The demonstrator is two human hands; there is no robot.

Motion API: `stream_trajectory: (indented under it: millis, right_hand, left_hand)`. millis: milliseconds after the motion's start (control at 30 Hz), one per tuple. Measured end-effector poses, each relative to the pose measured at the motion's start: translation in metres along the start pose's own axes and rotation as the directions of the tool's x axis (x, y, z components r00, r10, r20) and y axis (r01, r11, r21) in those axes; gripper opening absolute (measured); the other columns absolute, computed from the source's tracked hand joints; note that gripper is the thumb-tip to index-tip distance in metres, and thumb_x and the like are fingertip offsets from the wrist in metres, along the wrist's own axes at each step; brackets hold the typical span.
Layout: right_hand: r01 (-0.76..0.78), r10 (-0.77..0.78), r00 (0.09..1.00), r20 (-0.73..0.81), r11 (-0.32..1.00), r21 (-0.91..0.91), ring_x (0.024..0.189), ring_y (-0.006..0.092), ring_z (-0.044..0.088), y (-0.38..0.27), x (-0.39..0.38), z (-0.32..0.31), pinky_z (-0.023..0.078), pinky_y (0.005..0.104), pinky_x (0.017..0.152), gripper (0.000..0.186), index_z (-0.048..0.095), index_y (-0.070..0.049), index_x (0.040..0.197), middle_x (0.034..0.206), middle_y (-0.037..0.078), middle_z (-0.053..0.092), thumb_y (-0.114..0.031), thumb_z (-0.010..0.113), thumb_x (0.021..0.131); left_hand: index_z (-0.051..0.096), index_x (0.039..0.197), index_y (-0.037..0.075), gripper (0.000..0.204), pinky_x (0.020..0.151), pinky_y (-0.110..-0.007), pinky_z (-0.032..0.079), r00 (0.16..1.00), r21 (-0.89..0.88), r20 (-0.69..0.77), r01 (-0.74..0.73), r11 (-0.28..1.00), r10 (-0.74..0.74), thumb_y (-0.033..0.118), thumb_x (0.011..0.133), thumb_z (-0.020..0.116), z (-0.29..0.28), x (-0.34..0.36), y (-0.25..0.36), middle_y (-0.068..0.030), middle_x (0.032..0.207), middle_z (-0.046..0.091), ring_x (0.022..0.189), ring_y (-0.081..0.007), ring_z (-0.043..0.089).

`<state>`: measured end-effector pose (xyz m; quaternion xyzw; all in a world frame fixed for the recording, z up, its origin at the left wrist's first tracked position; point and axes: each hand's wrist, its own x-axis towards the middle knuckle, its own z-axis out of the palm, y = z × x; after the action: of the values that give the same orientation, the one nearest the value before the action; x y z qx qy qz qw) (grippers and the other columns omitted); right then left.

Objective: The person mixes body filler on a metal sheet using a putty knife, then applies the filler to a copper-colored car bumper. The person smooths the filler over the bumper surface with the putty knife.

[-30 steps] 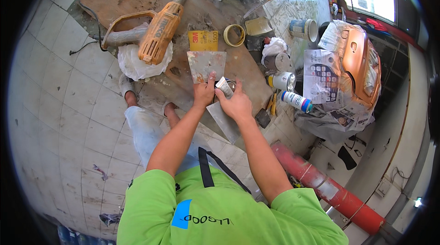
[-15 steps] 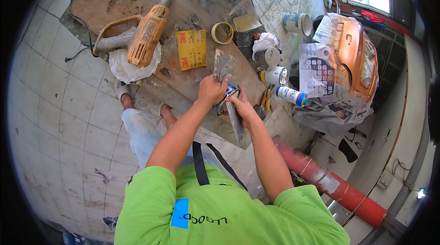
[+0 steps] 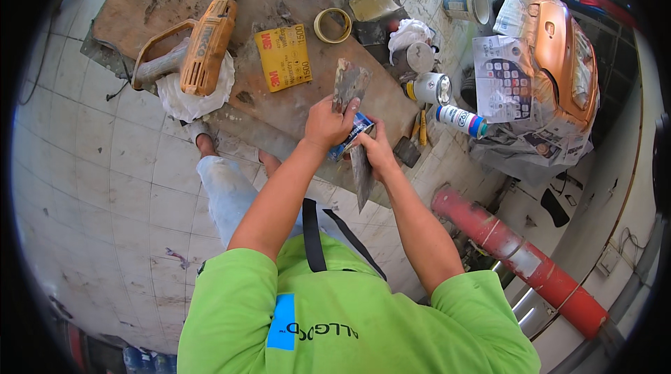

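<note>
- Green shirt [image 3: 412, 311]: dark lettering, legible;
- Right hand [image 3: 378, 148] gripping grey scraper [image 3: 361, 182]; left hand [image 3: 328, 124] gripping stained scraper [image 3: 351, 84];
- Blue tin [image 3: 358, 126] between the hands, label partly hidden; both blades tilted steeper than a second ago, leaving it more exposed;
- Yellow abrasive sheet [image 3: 284, 58]: blade overlap gone; red and black print legible
</note>
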<state>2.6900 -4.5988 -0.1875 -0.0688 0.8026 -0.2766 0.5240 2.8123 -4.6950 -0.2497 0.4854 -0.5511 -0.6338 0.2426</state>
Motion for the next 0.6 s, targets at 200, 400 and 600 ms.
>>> stream_trajectory:
  millis: [200,400,600]
  right_hand:
    - [0.084,-0.086,0.996,-0.019,0.994,-0.070,0.081,0.0268,0.070,0.018,0.008,-0.002,0.061,0.0400,0.069,0.079,0.031,-0.012,0.154,0.108,0.016,0.063,-0.009,0.067,0.083]
    - [0.172,-0.173,0.985,0.002,0.976,-0.133,0.098,0.0239,0.069,0.021,0.001,-0.004,0.058,0.0372,0.084,0.087,0.027,-0.010,0.159,0.121,0.017,0.065,-0.022,0.079,0.090]
    - [0.075,-0.069,0.996,0.060,0.992,-0.103,0.124,0.0277,0.058,0.002,-0.012,-0.005,0.049,0.0405,0.103,0.097,0.027,-0.005,0.159,0.142,0.021,0.056,-0.030,0.086,0.088]
  left_hand:
    - [0.075,0.100,0.006,0.039,0.078,-0.050,0.056,1.000,-0.062,0.014,0.012,0.998,-0.011,0.043,0.098,0.067,0.006,0.002,-0.016,-0.0239,0.093,0.074,0.092,-0.0466,0.070]
    - [0.075,0.103,0.006,0.038,0.079,-0.049,0.057,1.000,-0.067,-0.005,0.016,0.998,-0.017,0.043,0.098,0.068,0.003,0.007,-0.028,-0.0242,0.095,0.074,0.094,-0.0459,0.071]
    - [0.076,0.106,0.006,0.037,0.080,-0.047,0.057,0.999,-0.180,-0.041,-0.035,0.983,0.028,0.042,0.098,0.069,0.012,0.000,-0.031,-0.0233,0.097,0.075,0.094,-0.0450,0.071]
